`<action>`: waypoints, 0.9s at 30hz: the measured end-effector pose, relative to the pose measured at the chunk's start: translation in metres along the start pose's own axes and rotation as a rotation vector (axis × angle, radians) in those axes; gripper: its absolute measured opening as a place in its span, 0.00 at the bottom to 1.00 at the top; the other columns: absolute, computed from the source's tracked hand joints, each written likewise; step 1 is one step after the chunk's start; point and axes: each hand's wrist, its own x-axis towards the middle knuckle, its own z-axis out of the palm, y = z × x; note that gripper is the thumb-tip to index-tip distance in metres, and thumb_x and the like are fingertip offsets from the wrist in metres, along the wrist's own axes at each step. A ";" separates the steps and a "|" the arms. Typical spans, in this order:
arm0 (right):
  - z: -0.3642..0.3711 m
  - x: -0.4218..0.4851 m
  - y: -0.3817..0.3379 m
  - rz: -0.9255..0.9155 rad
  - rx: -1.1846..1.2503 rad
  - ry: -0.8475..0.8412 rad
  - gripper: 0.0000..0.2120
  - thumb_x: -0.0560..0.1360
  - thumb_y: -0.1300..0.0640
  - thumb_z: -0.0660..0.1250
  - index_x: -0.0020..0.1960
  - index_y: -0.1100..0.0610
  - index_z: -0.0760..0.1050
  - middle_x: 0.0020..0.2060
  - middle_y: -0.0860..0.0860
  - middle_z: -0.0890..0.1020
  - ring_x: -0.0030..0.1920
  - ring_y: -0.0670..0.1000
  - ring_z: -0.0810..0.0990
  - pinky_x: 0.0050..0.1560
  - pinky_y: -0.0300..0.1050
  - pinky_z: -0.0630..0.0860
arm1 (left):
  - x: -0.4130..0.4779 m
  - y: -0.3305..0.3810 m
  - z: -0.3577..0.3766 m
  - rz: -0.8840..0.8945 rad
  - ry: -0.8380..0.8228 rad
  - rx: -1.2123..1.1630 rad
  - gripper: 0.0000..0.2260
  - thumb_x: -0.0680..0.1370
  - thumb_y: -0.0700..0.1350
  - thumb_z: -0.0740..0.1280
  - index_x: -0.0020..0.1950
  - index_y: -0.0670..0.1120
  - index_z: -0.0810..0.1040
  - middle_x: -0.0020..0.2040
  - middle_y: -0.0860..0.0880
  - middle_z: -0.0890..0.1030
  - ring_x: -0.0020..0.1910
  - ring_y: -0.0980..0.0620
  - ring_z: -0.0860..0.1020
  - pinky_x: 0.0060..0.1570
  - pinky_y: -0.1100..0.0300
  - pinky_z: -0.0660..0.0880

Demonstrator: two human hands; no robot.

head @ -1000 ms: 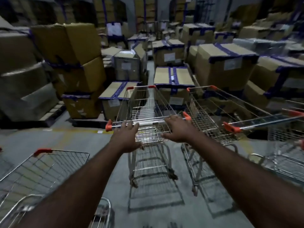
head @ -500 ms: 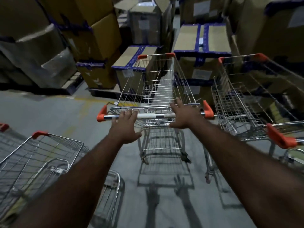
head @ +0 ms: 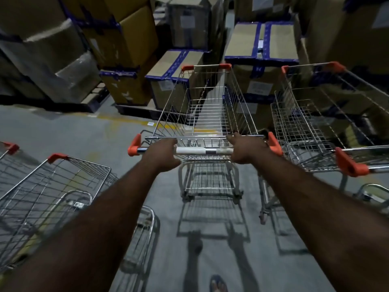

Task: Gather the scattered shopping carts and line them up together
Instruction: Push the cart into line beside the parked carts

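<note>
Head view: pushing step. My left hand (head: 161,155) and right hand (head: 245,149) both clench the handle bar (head: 202,150) of the middle shopping cart (head: 210,114), straight ahead, nose toward the cartons (head: 261,39). Next, probably: steer it flush beside the right cart (head: 315,123); the left cart (head: 52,186) is ungathered.

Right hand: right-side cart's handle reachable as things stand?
Probably yes, once it lets go: right hand grips the middle cart's handle; the right-side cart's handle sits beside that forearm, nothing between.
</note>
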 end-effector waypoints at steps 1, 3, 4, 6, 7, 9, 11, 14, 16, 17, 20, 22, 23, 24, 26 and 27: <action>0.002 -0.008 -0.001 0.004 -0.002 -0.007 0.38 0.76 0.48 0.66 0.81 0.48 0.54 0.80 0.52 0.60 0.72 0.59 0.70 0.65 0.60 0.73 | -0.004 0.000 0.003 0.005 -0.011 0.039 0.32 0.70 0.51 0.76 0.71 0.48 0.70 0.64 0.45 0.76 0.59 0.44 0.77 0.55 0.53 0.75; 0.007 -0.022 -0.005 0.019 -0.002 -0.014 0.38 0.76 0.49 0.65 0.82 0.47 0.53 0.81 0.51 0.57 0.74 0.59 0.69 0.66 0.60 0.73 | -0.013 -0.001 0.009 -0.006 -0.058 0.144 0.41 0.69 0.52 0.77 0.78 0.49 0.62 0.73 0.43 0.69 0.64 0.42 0.76 0.59 0.50 0.75; 0.009 -0.031 -0.009 0.027 -0.001 -0.013 0.37 0.76 0.49 0.65 0.81 0.46 0.53 0.81 0.50 0.57 0.73 0.59 0.69 0.65 0.60 0.72 | -0.016 -0.002 0.010 -0.026 -0.098 0.194 0.45 0.69 0.54 0.77 0.80 0.50 0.57 0.77 0.42 0.62 0.67 0.40 0.74 0.61 0.48 0.74; 0.016 -0.046 -0.018 0.035 0.004 -0.013 0.37 0.76 0.49 0.65 0.82 0.47 0.53 0.81 0.50 0.57 0.73 0.59 0.70 0.64 0.59 0.73 | -0.021 -0.009 0.009 -0.050 -0.189 0.262 0.50 0.69 0.56 0.78 0.82 0.51 0.51 0.82 0.43 0.51 0.72 0.38 0.69 0.65 0.45 0.71; 0.020 -0.055 -0.023 0.032 0.011 -0.014 0.38 0.76 0.50 0.65 0.82 0.47 0.52 0.81 0.50 0.58 0.73 0.59 0.70 0.64 0.59 0.73 | -0.024 -0.014 0.009 -0.044 -0.229 0.270 0.50 0.68 0.58 0.78 0.82 0.51 0.51 0.82 0.43 0.50 0.72 0.38 0.69 0.66 0.44 0.70; 0.029 -0.072 -0.033 0.034 0.027 -0.020 0.38 0.75 0.51 0.65 0.81 0.48 0.53 0.80 0.50 0.59 0.72 0.59 0.71 0.64 0.59 0.73 | -0.034 -0.023 0.012 -0.015 -0.291 0.253 0.50 0.67 0.59 0.78 0.81 0.50 0.53 0.80 0.43 0.57 0.71 0.39 0.70 0.66 0.45 0.71; 0.038 -0.089 -0.043 0.054 0.049 -0.028 0.39 0.74 0.52 0.66 0.82 0.48 0.53 0.80 0.49 0.59 0.73 0.58 0.70 0.65 0.59 0.73 | -0.049 -0.032 0.015 0.006 -0.324 0.236 0.50 0.67 0.60 0.77 0.81 0.50 0.53 0.78 0.43 0.61 0.70 0.40 0.71 0.66 0.46 0.71; 0.048 -0.114 -0.059 0.068 0.055 -0.039 0.43 0.71 0.48 0.68 0.82 0.48 0.53 0.81 0.48 0.56 0.75 0.57 0.67 0.68 0.60 0.71 | -0.078 -0.049 0.015 0.029 -0.379 0.164 0.51 0.69 0.60 0.77 0.82 0.52 0.49 0.81 0.44 0.56 0.75 0.41 0.66 0.69 0.48 0.67; 0.055 -0.132 -0.070 0.090 0.067 -0.055 0.46 0.68 0.44 0.68 0.82 0.49 0.52 0.81 0.48 0.54 0.76 0.57 0.66 0.69 0.60 0.71 | -0.102 -0.058 0.013 0.061 -0.420 0.122 0.50 0.71 0.57 0.76 0.82 0.51 0.47 0.82 0.45 0.51 0.78 0.42 0.61 0.72 0.50 0.62; 0.058 -0.140 -0.072 0.103 0.074 -0.061 0.46 0.68 0.44 0.67 0.82 0.49 0.52 0.81 0.47 0.54 0.76 0.57 0.66 0.69 0.60 0.71 | -0.111 -0.059 0.013 0.073 -0.426 0.109 0.49 0.72 0.56 0.76 0.82 0.52 0.47 0.82 0.45 0.50 0.78 0.42 0.59 0.73 0.51 0.60; 0.073 -0.172 -0.090 0.107 0.057 -0.057 0.44 0.70 0.49 0.65 0.82 0.49 0.51 0.81 0.47 0.53 0.75 0.57 0.67 0.69 0.59 0.71 | -0.151 -0.068 0.019 0.105 -0.402 0.120 0.49 0.71 0.55 0.75 0.82 0.53 0.47 0.82 0.46 0.50 0.78 0.42 0.60 0.74 0.50 0.61; 0.079 -0.194 -0.103 0.121 0.056 -0.067 0.43 0.72 0.52 0.66 0.83 0.48 0.50 0.82 0.47 0.51 0.76 0.57 0.65 0.70 0.58 0.70 | -0.174 -0.073 0.024 0.097 -0.389 0.094 0.48 0.71 0.54 0.75 0.82 0.53 0.49 0.82 0.48 0.50 0.72 0.43 0.70 0.68 0.49 0.70; 0.082 -0.204 -0.109 0.132 0.055 -0.072 0.43 0.72 0.52 0.66 0.83 0.48 0.50 0.82 0.47 0.50 0.76 0.57 0.64 0.71 0.59 0.69 | -0.185 -0.075 0.025 0.081 -0.391 0.052 0.48 0.70 0.52 0.75 0.82 0.54 0.50 0.82 0.50 0.51 0.63 0.45 0.78 0.61 0.49 0.76; 0.085 -0.214 -0.115 0.142 0.052 -0.077 0.43 0.73 0.52 0.66 0.83 0.48 0.49 0.82 0.47 0.50 0.77 0.57 0.63 0.71 0.60 0.69 | -0.195 -0.076 0.026 0.071 -0.394 0.017 0.48 0.69 0.52 0.75 0.82 0.55 0.51 0.82 0.51 0.52 0.51 0.49 0.82 0.54 0.51 0.79; 0.093 -0.233 -0.126 0.151 0.053 -0.086 0.43 0.74 0.52 0.66 0.83 0.49 0.49 0.82 0.47 0.49 0.78 0.57 0.62 0.72 0.60 0.67 | -0.216 -0.079 0.027 0.077 -0.401 -0.013 0.48 0.69 0.50 0.75 0.82 0.55 0.51 0.81 0.51 0.53 0.39 0.52 0.83 0.47 0.52 0.81; 0.097 -0.241 -0.130 0.153 0.052 -0.087 0.42 0.74 0.52 0.66 0.83 0.49 0.49 0.82 0.47 0.49 0.78 0.57 0.61 0.73 0.60 0.66 | -0.226 -0.081 0.028 0.087 -0.404 -0.018 0.47 0.69 0.49 0.76 0.82 0.55 0.51 0.81 0.51 0.53 0.38 0.52 0.82 0.43 0.54 0.81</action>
